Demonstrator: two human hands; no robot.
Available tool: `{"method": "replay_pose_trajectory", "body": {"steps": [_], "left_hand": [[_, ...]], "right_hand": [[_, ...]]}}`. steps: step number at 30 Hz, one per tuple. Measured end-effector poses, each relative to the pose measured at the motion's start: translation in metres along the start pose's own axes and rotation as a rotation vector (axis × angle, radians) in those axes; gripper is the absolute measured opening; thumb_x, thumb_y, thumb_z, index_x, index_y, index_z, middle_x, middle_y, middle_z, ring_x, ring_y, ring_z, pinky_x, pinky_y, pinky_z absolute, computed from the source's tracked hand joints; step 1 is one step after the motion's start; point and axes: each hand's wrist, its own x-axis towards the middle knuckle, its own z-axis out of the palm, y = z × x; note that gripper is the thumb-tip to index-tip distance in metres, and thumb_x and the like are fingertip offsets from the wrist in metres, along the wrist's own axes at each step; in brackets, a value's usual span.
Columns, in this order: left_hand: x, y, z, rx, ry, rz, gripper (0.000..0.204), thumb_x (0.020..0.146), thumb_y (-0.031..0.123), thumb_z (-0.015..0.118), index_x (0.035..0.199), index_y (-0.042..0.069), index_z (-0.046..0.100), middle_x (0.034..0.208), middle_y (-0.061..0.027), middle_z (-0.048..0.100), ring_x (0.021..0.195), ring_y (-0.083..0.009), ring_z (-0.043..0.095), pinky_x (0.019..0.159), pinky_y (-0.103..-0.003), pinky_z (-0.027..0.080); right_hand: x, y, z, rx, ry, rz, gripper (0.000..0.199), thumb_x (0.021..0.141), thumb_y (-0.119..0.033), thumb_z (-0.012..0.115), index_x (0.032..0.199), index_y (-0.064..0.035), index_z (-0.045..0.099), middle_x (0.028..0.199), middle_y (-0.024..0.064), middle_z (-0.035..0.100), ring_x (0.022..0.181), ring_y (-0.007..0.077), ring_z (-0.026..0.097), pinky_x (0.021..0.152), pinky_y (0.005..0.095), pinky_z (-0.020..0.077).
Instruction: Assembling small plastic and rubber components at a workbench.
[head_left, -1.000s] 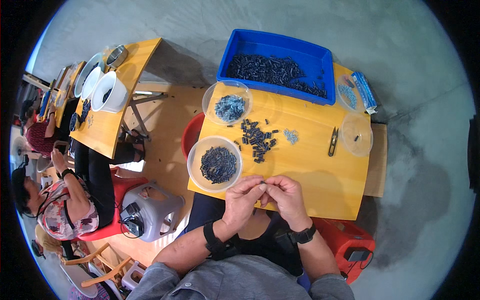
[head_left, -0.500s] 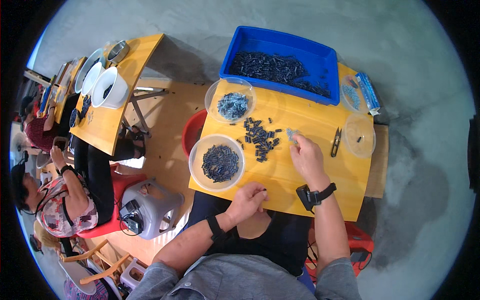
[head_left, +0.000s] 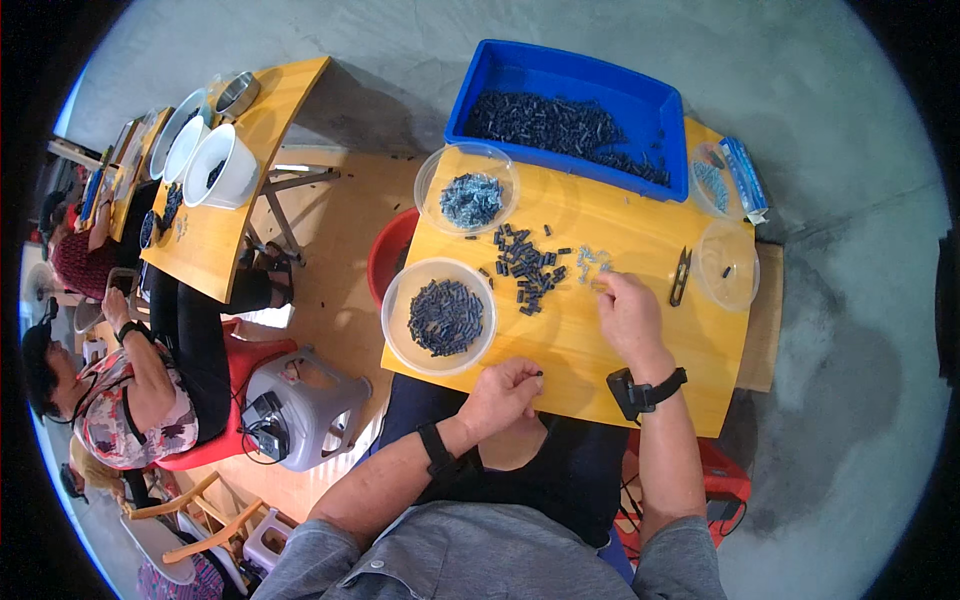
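Observation:
At the table's near edge my left hand [head_left: 503, 400] is closed in a pinch on a small black piece [head_left: 540, 374], whose dark end shows past the fingertips. My right hand [head_left: 632, 318] is above the wood, fingertips pinched together beside a few small light-blue pieces [head_left: 588, 260]. Whether anything is between those fingertips is too small to make out. Left of the blue pieces lies a loose heap of short black cylindrical pieces [head_left: 528, 268]. A clear round bowl [head_left: 392, 335] of similar dark pieces stands nearest my left hand.
A blue tray [head_left: 560, 72] of black pieces fills the table's far side. Another clear bowl [head_left: 425, 190] holds light-blue pieces. Toward the right are thread snips [head_left: 681, 277], a tub [head_left: 728, 290] and a blue-and-white box [head_left: 742, 178]. A person [head_left: 140, 400] sits at the left.
My right hand has drawn slightly toward me and to the right, its fingers closer together. The light-blue pieces lie more spread out. My left hand still pinches near the table edge.

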Motion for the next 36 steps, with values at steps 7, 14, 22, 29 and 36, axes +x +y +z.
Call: {"method": "replay_pose_trajectory", "body": {"steps": [7, 14, 22, 29, 36], "left_hand": [[0.000, 0.002, 0.000, -0.037, -0.003, -0.024, 0.019, 0.092, 0.012, 0.059, 0.105, -0.002, 0.057, 0.078, -0.0058, 0.064, 0.056, -0.0104, 0.062, 0.049, -0.023, 0.049], [0.001, 0.001, -0.002, -0.016, -0.001, -0.018, 0.018, 0.092, 0.012, 0.059, 0.105, 0.000, 0.058, 0.077, -0.0042, 0.063, 0.056, -0.0092, 0.062, 0.049, -0.022, 0.049], [-0.001, 0.003, -0.002, -0.030, -0.005, -0.020, 0.019, 0.091, 0.013, 0.060, 0.104, -0.001, 0.059, 0.073, -0.0047, 0.062, 0.058, -0.0095, 0.061, 0.052, -0.024, 0.050], [-0.012, 0.015, -0.002, -0.021, 0.016, -0.076, 0.017, 0.091, 0.011, 0.061, 0.103, -0.001, 0.059, 0.076, -0.0038, 0.062, 0.059, -0.0084, 0.060, 0.052, -0.023, 0.050], [-0.026, 0.006, 0.006, -0.321, -0.051, 0.194, 0.012, 0.093, 0.008, 0.061, 0.104, 0.003, 0.059, 0.085, -0.0017, 0.063, 0.065, -0.0074, 0.061, 0.060, -0.021, 0.051]], "right_hand": [[-0.010, 0.016, -0.005, 0.121, 0.041, 0.031, 0.018, 0.079, -0.006, 0.061, 0.096, -0.0047, 0.065, 0.086, 0.0175, 0.061, 0.080, 0.0363, 0.060, 0.071, 0.0428, 0.0489], [-0.005, 0.003, -0.005, 0.039, 0.039, -0.044, 0.011, 0.081, -0.011, 0.064, 0.091, -0.0069, 0.066, 0.081, 0.0143, 0.060, 0.079, 0.0348, 0.060, 0.069, 0.0427, 0.0482], [-0.011, 0.014, 0.005, 0.004, 0.109, -0.073, 0.007, 0.082, -0.010, 0.061, 0.088, -0.0059, 0.061, 0.080, 0.0150, 0.059, 0.075, 0.0366, 0.060, 0.065, 0.0452, 0.0486], [-0.014, 0.017, 0.004, 0.029, 0.118, -0.145, 0.009, 0.080, -0.002, 0.058, 0.089, -0.0032, 0.059, 0.078, 0.0176, 0.058, 0.073, 0.0386, 0.058, 0.064, 0.0456, 0.0480], [-0.033, 0.015, 0.004, 0.161, 0.250, -0.138, 0.016, 0.084, -0.001, 0.058, 0.099, -0.0018, 0.062, 0.080, 0.0141, 0.062, 0.067, 0.0293, 0.061, 0.059, 0.0373, 0.0500]]}}
